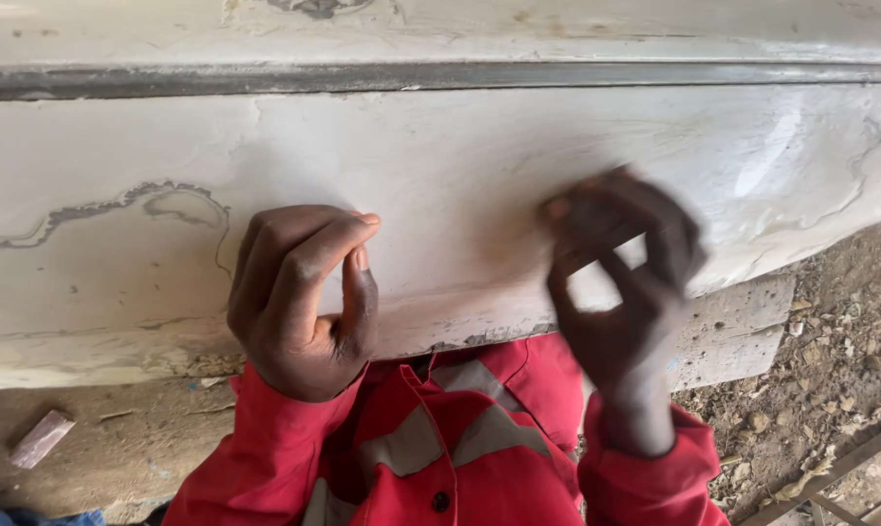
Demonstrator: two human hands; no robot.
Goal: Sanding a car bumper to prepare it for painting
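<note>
A white, filler-smeared body panel (440, 166) fills the upper half of the view, with cracked grey outlines in its coat. My left hand (299, 297) is curled, its bent fingertips pressed against the panel, and nothing shows inside it. My right hand (621, 282) is blurred by motion just in front of the panel's lower edge, fingers bent in a loop. I cannot tell whether it holds anything. Both arms wear red sleeves, and a red jacket (460, 438) with grey reflective strips lies below.
A dark trim strip (440, 76) runs along the panel's top. A pale concrete block (743, 331) sits under the panel's right end. Dirt ground with stones (830, 390) lies at right, a small pinkish block (39, 438) at left, and a metal frame (850, 477) at the bottom right.
</note>
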